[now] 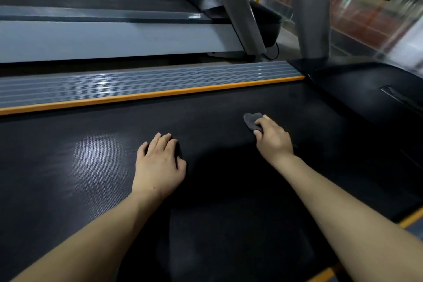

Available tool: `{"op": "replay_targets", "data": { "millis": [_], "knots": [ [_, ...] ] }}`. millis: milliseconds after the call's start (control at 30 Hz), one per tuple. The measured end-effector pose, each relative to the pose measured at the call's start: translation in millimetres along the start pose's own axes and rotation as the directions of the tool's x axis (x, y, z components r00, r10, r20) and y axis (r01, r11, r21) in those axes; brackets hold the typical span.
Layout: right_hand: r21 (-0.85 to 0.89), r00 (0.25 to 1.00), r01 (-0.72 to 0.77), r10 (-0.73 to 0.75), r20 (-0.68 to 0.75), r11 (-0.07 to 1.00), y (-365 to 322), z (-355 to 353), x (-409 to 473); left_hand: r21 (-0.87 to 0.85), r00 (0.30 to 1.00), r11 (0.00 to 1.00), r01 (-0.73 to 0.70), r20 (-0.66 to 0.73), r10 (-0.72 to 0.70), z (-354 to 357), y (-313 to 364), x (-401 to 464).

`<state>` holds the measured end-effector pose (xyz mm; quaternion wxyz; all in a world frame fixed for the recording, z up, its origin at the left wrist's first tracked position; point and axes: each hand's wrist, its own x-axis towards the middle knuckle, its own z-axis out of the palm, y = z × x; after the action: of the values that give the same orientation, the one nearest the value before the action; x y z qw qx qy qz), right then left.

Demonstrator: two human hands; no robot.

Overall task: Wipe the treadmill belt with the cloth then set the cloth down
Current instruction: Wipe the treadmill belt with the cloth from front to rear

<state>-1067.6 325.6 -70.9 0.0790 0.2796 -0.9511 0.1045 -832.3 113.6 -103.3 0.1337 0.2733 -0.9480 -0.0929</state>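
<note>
The black textured treadmill belt (96, 167) fills most of the view. A small dark grey cloth (251, 120) lies on the belt near its front end. My right hand (273, 137) grips the cloth, fingers curled over its near part, and covers some of it. My left hand (160, 162) rests palm down on the belt to the left, fingers fairly straight, holding nothing.
A grey ribbed side rail (137, 82) with an orange strip (148, 96) borders the belt's far side. The black motor cover (366, 89) and a grey upright post (311, 11) stand at the front. Another treadmill (103, 36) sits beyond the rail.
</note>
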Motion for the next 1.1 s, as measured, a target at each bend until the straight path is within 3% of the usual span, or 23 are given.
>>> {"op": "replay_targets", "data": {
  "millis": [133, 200, 300, 400, 500, 567, 633, 800, 900, 967, 1033, 1100],
  "knots": [
    [0.120, 0.995, -0.059, 0.068, -0.074, 0.991, -42.8, -0.1, -15.6, -0.003, 1.000, 1.000, 0.007, 0.011, -0.007, -0.2, 1.3, 0.8],
    [0.221, 0.987, 0.085, -0.052, -0.152, 0.972, -85.0, 5.8, -33.5, -0.006, 1.000, 1.000, 0.010, 0.007, -0.010, -0.5, 1.6, 0.2],
    [0.191, 0.963, 0.264, -0.270, 0.010, 0.945, -133.2, 14.7, -63.7, -0.010, 1.000, 1.000, -0.001, -0.015, 0.001, 0.3, 0.4, -0.9],
    [0.142, 0.948, 0.316, -0.316, -0.027, 0.938, -96.3, 16.3, -53.9, -0.006, 1.000, 1.000, -0.007, -0.024, 0.007, 1.0, -1.7, -1.1],
    [-0.058, 0.990, 0.139, -0.138, 0.018, 0.989, -14.2, 7.9, -25.3, 0.000, 1.000, 1.000, 0.006, -0.007, -0.006, 0.9, 0.1, 0.4],
    [0.006, 0.993, -0.111, 0.111, -0.039, 0.994, 14.7, -5.0, -22.9, -0.004, 1.000, 1.000, 0.010, 0.000, -0.010, 0.6, 2.2, 0.4],
    [0.038, 0.983, -0.155, 0.158, -0.089, 0.987, -9.6, -7.5, -30.6, -0.007, 1.000, 1.000, 0.009, 0.011, -0.009, 0.5, 1.4, 0.5],
    [0.128, 0.973, 0.209, -0.219, 0.067, 0.969, -128.5, 10.7, -72.6, -0.012, 1.000, 1.000, 0.009, -0.006, -0.009, -1.7, 1.6, -1.0],
    [0.134, 0.941, 0.332, -0.337, 0.017, 0.934, -106.6, 8.6, -72.3, -0.006, 1.000, 1.000, 0.000, -0.012, 0.000, -1.4, 0.9, -1.1],
    [0.077, 0.968, 0.251, -0.250, -0.016, 0.965, -60.9, 6.9, -55.7, -0.010, 1.000, 1.000, 0.013, 0.002, -0.013, -1.1, 1.3, -0.5],
    [0.032, 0.999, 0.028, -0.026, -0.043, 0.999, -11.2, -0.9, -37.9, -0.009, 1.000, 1.000, 0.023, 0.011, -0.023, -1.3, 2.7, -0.1],
    [0.047, 0.983, -0.165, 0.168, -0.079, 0.985, 7.6, -5.9, -33.4, -0.008, 1.000, 1.000, 0.024, 0.010, -0.024, -2.0, 4.4, -0.3]
  ]
}}
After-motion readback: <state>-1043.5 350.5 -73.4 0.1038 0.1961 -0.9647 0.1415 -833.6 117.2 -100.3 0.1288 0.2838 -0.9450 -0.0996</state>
